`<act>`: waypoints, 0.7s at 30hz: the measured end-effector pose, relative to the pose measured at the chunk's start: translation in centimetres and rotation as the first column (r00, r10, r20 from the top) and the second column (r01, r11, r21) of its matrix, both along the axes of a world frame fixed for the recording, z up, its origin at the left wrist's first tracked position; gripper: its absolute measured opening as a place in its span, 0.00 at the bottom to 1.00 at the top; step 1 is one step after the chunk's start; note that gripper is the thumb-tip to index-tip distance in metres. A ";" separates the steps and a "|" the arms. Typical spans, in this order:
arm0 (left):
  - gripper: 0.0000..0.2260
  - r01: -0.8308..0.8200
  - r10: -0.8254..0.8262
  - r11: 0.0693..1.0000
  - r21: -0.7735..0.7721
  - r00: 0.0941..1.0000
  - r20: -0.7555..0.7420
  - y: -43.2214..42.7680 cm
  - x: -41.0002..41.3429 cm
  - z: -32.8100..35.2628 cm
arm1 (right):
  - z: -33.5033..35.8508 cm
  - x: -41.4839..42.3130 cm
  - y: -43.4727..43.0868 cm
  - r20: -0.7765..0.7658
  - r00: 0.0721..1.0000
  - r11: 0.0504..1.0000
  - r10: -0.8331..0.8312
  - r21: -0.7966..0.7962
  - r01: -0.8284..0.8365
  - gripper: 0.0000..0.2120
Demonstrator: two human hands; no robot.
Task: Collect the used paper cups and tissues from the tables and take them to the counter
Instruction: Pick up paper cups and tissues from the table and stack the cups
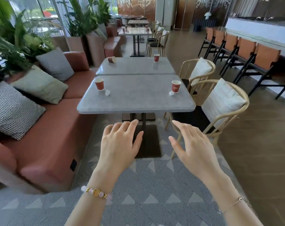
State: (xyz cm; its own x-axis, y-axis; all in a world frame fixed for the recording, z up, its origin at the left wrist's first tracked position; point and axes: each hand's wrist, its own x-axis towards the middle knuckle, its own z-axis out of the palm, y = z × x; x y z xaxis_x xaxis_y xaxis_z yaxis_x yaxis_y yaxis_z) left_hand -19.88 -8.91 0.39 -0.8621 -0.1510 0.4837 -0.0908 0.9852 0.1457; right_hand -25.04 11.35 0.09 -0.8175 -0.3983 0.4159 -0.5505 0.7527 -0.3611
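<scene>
Both empty and open: left hand (120, 144), right hand (194, 147). That tipped cup (111, 59) may hold dregs, I can't tell, spilling when lifted.

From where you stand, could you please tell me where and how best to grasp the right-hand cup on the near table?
Probably round its mid wall, coming from the near side with the right hand: the cup stands upright, open mouth up, and the crumpled tissue lies low by its base.

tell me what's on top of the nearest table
An upright left cup with a left tissue beside it, an upright right cup with a right tissue beside it. The cups' contents are hidden.
</scene>
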 end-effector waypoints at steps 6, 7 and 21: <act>0.16 -0.010 0.010 1.000 0.004 1.000 0.014 -1.8 -8.7 -1.3 | -1.1 -9.1 -2.2 0.012 1.000 1.000 0.017 0.012 -0.017 0.23; 0.17 -0.013 0.013 1.000 0.002 1.000 0.021 -2.0 -10.4 -1.3 | -1.3 -10.8 -2.5 0.011 1.000 1.000 0.017 0.016 -0.017 0.24; 0.17 -0.064 0.064 0.998 0.009 0.997 0.038 -5.4 -31.0 -0.3 | -0.7 -32.5 -6.6 0.055 0.995 0.997 0.079 0.015 -0.080 0.25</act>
State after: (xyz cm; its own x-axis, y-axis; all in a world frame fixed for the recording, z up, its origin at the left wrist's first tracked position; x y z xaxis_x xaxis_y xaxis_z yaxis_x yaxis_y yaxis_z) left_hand -50.89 -14.28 0.08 -0.8679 -0.2113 0.4495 -0.1591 0.9756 0.1513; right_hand -57.49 4.77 -0.64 -0.8041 -0.4694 0.3647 -0.5887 0.7137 -0.3794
